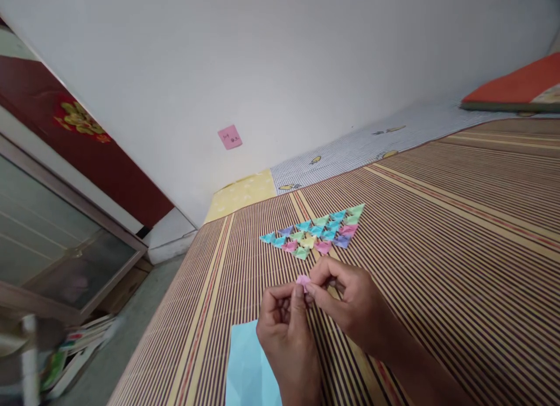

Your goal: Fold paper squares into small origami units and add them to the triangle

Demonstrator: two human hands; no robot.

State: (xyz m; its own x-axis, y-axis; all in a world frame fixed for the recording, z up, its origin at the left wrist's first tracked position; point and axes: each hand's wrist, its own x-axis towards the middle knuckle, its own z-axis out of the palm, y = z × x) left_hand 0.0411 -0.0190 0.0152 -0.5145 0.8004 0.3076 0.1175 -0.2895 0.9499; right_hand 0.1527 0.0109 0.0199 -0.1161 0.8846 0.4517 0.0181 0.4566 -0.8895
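My left hand (283,324) and my right hand (345,301) meet above a striped bamboo mat (459,231). Both pinch a small pink folded paper piece (303,280) between their fingertips. Just beyond the hands, several small folded paper pieces in blue, green, pink, purple and yellow lie packed together in a triangle (315,232) on the mat. A light blue sheet of paper (247,365) lies flat on the mat under my left wrist.
A white wall with a pink sticky note (230,137) stands behind the mat. Checked and yellow bedding (350,149) edges the mat at the back. An orange cushion (516,88) lies far right. A glass-fronted cabinet (56,237) and stacked books (74,353) are lower left.
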